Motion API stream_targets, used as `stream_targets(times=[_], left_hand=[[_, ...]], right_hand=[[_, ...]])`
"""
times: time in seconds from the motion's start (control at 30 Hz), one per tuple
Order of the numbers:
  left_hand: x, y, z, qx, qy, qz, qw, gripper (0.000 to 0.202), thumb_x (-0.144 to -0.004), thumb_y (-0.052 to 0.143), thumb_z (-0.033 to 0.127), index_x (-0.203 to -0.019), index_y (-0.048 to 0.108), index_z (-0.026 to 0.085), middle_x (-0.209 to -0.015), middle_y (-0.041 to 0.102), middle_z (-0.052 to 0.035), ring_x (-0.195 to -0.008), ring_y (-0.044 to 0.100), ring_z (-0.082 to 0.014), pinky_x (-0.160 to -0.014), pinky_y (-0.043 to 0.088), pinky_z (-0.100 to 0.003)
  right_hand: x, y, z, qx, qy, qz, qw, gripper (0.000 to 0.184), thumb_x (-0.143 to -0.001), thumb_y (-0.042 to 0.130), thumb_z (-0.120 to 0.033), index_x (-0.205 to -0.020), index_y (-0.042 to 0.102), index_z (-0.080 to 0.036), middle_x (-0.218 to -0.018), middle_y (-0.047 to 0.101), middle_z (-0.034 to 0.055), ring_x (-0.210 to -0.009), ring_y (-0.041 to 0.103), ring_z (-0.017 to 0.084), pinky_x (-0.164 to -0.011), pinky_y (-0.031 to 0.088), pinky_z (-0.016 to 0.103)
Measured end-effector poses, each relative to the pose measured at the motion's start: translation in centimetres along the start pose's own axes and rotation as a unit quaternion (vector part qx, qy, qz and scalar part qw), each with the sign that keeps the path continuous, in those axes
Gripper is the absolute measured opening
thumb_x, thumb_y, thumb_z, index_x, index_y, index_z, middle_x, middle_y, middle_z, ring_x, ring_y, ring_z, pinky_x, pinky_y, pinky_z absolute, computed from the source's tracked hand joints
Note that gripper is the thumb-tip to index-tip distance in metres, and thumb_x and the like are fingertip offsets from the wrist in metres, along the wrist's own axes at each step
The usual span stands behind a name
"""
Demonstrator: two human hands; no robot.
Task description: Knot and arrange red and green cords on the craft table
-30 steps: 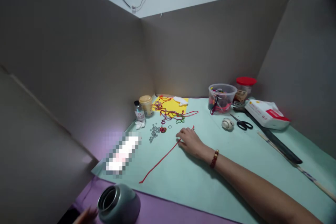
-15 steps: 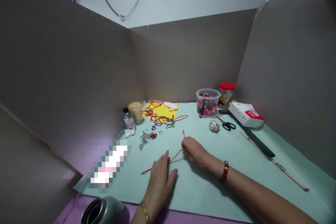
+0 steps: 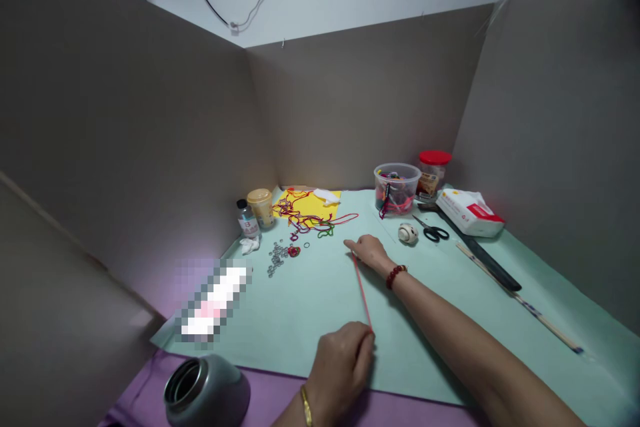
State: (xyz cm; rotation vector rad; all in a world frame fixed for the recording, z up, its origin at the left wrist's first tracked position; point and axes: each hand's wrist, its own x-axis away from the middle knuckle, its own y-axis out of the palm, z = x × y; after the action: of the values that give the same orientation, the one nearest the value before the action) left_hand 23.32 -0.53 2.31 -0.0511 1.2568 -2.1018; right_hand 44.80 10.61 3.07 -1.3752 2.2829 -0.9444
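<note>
Stretched the red cord (image 3: pixel 363 292) in front of the plastic tub (image 3: pixel 411 190), slightly left. Clamped the near end in the left hand (image 3: pixel 343 358); touched the far end, well apart, with the right hand (image 3: pixel 371 251), grip unclear.

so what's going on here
A person has a red cord running straight between two hands: the left hand pinches its near part, the right hand is at its far part. Small grey rings lie loose to the left, tangled cords partly on a yellow sheet beyond, scissors to the right.
</note>
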Motion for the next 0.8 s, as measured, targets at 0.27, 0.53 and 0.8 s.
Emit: stream_targets(times=[0.27,0.53,0.8], left_hand=[[1.5,3.1,0.3,0.043,0.127,-0.004,0.991,0.022,-0.091,0.036,0.014,-0.091,0.057,0.018,-0.066,0.068,-0.0018,-0.053,0.064,-0.0141,-0.050,0.040,-0.022],[2.0,4.1,-0.9,0.026,0.188,-0.004,0.982,0.018,-0.094,0.039,0.018,-0.098,0.057,0.020,-0.055,0.064,0.0034,-0.039,0.058,-0.0122,-0.038,0.028,-0.022],[2.0,3.3,-0.5,0.111,0.123,0.039,0.985,0.024,-0.093,0.037,0.016,-0.100,0.060,0.018,-0.069,0.072,-0.0024,-0.055,0.068,-0.0154,-0.051,0.045,-0.021]], right_hand=[[-1.5,0.4,-0.2,-0.159,0.135,-0.149,0.967,0.026,-0.096,0.060,-0.033,-0.113,0.062,-0.013,-0.106,0.065,0.0072,-0.085,0.066,0.018,-0.073,0.057,0.035],[-2.6,0.1,0.6,-0.239,0.174,-0.178,0.938,0.023,-0.097,0.060,-0.031,-0.111,0.062,-0.013,-0.100,0.065,0.0054,-0.077,0.065,0.015,-0.065,0.057,0.029],[-3.2,0.5,1.0,-0.245,0.153,-0.139,0.947,0.022,-0.096,0.060,-0.030,-0.110,0.062,-0.013,-0.099,0.065,0.0054,-0.076,0.064,0.015,-0.064,0.057,0.029]])
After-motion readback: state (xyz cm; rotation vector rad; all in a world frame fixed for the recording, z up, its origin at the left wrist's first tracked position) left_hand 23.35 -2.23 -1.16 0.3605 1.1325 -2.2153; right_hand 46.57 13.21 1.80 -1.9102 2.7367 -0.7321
